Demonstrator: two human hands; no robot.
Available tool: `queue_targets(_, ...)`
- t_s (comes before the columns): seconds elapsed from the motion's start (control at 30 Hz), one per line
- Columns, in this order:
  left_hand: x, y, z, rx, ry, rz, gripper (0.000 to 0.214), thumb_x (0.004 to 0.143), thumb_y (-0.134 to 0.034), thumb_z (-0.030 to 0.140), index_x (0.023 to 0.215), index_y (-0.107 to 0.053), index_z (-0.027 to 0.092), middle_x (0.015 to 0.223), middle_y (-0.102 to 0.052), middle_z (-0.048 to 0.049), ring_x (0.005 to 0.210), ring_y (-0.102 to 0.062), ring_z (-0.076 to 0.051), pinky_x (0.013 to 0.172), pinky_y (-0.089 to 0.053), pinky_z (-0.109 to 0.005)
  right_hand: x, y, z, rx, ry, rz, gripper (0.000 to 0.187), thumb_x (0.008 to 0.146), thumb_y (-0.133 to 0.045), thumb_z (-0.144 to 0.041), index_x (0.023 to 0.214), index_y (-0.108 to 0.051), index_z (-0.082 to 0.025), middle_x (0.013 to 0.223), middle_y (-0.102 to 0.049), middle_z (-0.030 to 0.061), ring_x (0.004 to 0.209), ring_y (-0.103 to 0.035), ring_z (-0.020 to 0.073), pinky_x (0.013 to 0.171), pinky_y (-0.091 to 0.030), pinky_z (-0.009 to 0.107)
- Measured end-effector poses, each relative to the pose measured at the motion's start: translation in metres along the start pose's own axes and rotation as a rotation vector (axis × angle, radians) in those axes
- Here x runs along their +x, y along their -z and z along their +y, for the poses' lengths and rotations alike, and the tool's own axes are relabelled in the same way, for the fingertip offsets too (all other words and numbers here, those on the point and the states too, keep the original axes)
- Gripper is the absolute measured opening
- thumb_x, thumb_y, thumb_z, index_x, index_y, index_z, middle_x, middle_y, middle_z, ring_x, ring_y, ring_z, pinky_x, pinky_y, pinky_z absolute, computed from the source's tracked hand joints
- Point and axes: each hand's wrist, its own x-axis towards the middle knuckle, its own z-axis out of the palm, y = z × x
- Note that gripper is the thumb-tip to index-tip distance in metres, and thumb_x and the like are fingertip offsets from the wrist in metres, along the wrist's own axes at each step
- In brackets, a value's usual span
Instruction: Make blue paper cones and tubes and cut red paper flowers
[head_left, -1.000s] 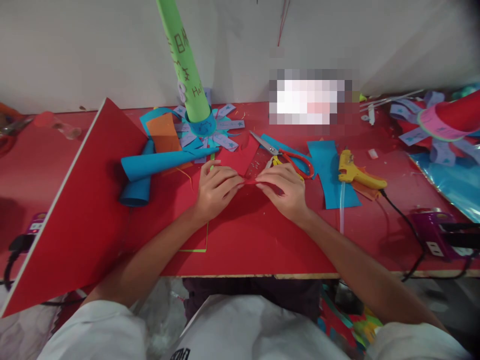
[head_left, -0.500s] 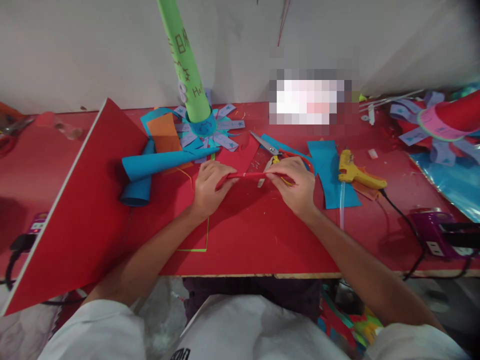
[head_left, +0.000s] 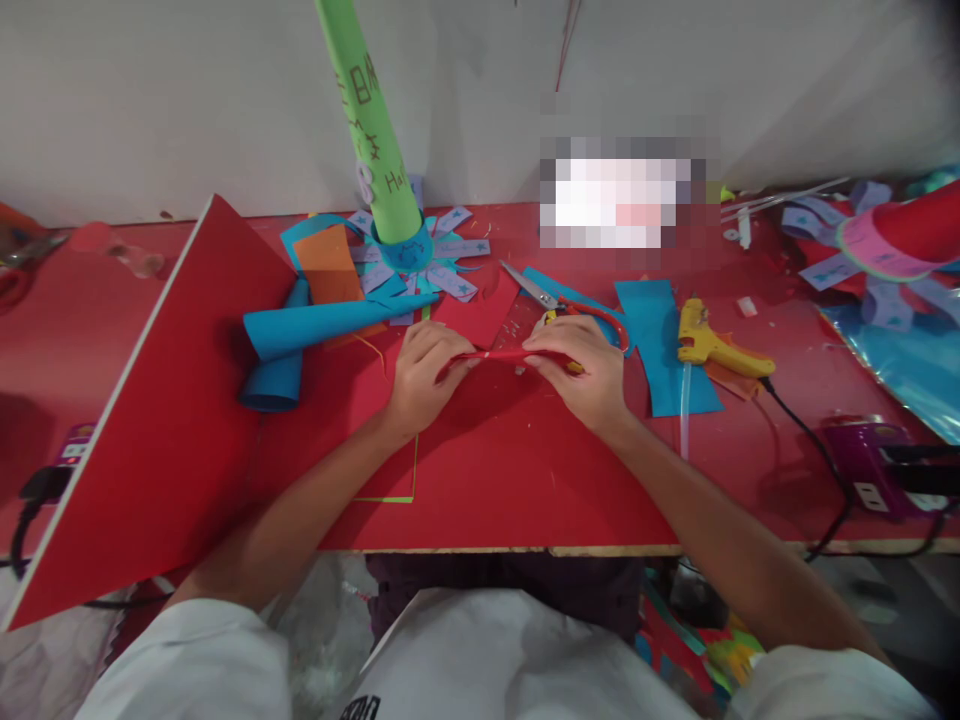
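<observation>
Between my hands, a narrow red strip (head_left: 501, 354), seen nearly edge-on, is stretched level above the red table; it looks like paper or foam sheet. My left hand (head_left: 426, 378) pinches its left end between thumb and fingers. The other end is pinched by my right hand (head_left: 581, 368). Just beyond my right hand lie scissors (head_left: 559, 302) with orange-red handles, their blades pointing up and left. Part of a yellow-handled tool (head_left: 574, 367) shows beneath that hand, mostly hidden. A red cut piece (head_left: 484, 305) lies flat behind the strip.
A green tube (head_left: 379, 150) stands in a blue ring at the back. Rolled blue sheets (head_left: 330, 325) and an upright red board (head_left: 165, 400) are on the left. To the right are a blue sheet (head_left: 664, 350), a yellow glue gun (head_left: 716, 350) and a purple power socket (head_left: 862, 465).
My right hand has shifted slightly left, nearer my left hand, and the strip has tilted a little. Both hands keep their pinch. Nothing on the table has visibly moved.
</observation>
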Motion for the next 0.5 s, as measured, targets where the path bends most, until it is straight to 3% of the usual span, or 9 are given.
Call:
queue_targets(0.27,-0.0001,0.0001,-0.0017,-0.006,-0.022,0.012,0.015,0.107,-0.065,0.031,0.094,-0.069,0.024,0.090,-0.079,-0.0014,0.090,-0.072,-0.018,0.092,-0.054,-0.037,-0.0032,-0.0012,0.0047,-0.027,-0.028,-0.036,0.008,0.099,-0.078,-0.035,0.104,-0.081,-0.030,0.097,-0.084,0.0031,0.100,-0.075,0.0269,0.095,-0.061,0.046)
queue_targets(0.5,0.0015,-0.0013,-0.0012,-0.071,-0.043,0.066,0.012,0.105,-0.068,0.030,0.096,-0.070,0.024,0.088,-0.078,-0.0013,0.087,-0.071,-0.018,0.089,-0.053,-0.036,-0.0030,-0.0011,0.0011,0.006,-0.028,-0.043,0.010,0.100,-0.074,-0.025,0.095,-0.081,-0.030,0.089,-0.082,0.0016,0.094,-0.074,0.0256,0.089,-0.061,0.044)
